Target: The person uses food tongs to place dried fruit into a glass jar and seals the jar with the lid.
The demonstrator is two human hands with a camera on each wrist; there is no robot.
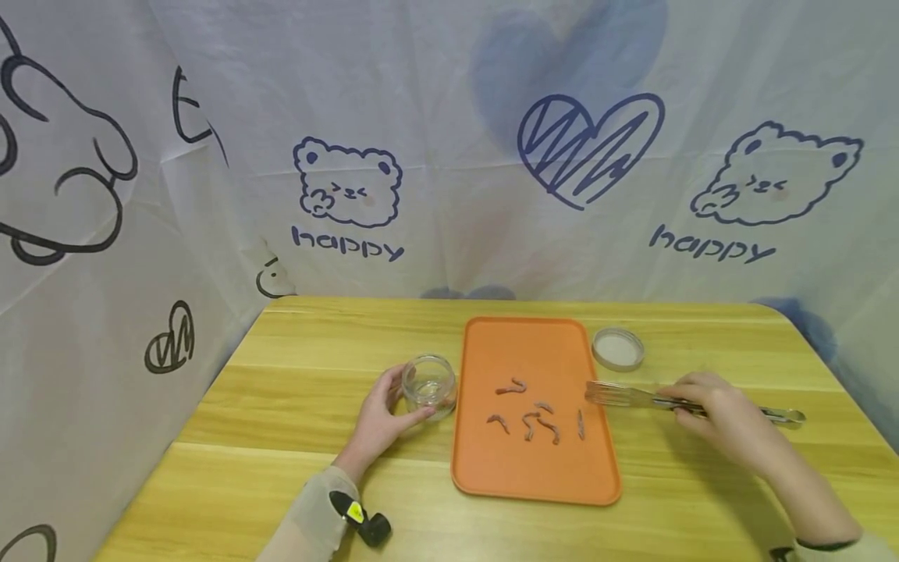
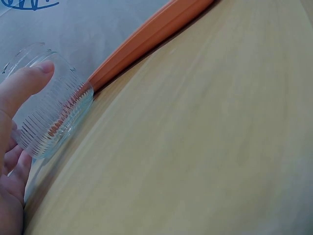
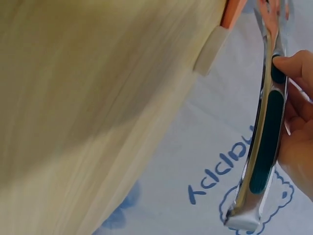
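Note:
My left hand point(image 1: 382, 425) grips a clear glass jar point(image 1: 430, 380) just left of the orange tray point(image 1: 534, 480), thumb on its near side. Ridges on the jar point(image 2: 58, 112) show in the left wrist view. My right hand point(image 1: 723, 421) holds metal tongs point(image 1: 632, 396) with dark grip pads, their slotted tips over the tray's right edge. In the right wrist view the tongs point(image 3: 269, 137) run upright, thumb pressing one arm. On the tray lie several brownish, worm-like pieces, among them a curled one point(image 1: 518, 385) at the back and a straight one point(image 1: 580, 425) at the right.
A round, shallow lid point(image 1: 618, 349) lies on the wooden table point(image 1: 316, 336), right of the tray's far corner. Behind the table hangs a white cloth point(image 1: 449, 156) printed with bears and hearts; more cloth hangs at the left.

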